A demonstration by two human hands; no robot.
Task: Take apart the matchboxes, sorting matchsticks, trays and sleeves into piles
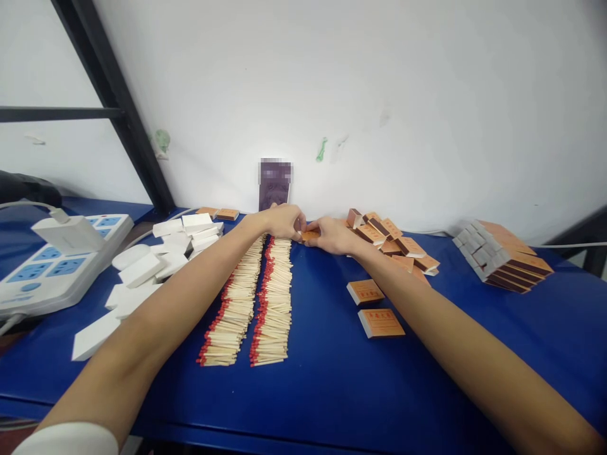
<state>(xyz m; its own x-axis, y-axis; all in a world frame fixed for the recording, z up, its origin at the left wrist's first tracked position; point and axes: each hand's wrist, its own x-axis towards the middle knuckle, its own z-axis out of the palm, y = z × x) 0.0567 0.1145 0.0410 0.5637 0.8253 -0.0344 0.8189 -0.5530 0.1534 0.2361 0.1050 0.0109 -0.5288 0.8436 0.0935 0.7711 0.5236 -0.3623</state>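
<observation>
Matchbox in hand: a small orange cardboard box (310, 236) sits at the far middle of the blue tabletop (332, 379), near the wall, between both hands.
Right hand: the right hand (334, 235) holds the box from its right, thumb and fingers drawn narrow around it.
Left hand: the left hand (284, 221) has its fingers bent close together at the box's left end; whether they grip it or only touch, I cannot tell.
Open room: blue surface stretches from the right match row to the paired boxes and on to the straight front edge; the white wall (403, 95) bounds the far side.
Match rows: two long rows of pale wooden matches with red heads, a left row (237, 316) and a right row (274, 309), run toward the hands, a narrow gap between; the left forearm covers part of the left row.
In the way: a dark upright phone (275, 186) stands just behind the left hand; the right forearm passes over the edge of a loose pile of orange boxes (403, 246).
Left side: a white power strip (85, 278) with blue sockets carries a white charger (69, 235).
Containers: a heap of white rectangular pieces (164, 259) lies left, their insides hidden; two orange boxes (382, 323) and a neat block of stacked boxes (507, 256) show pale ends leftward, contents unseen.
</observation>
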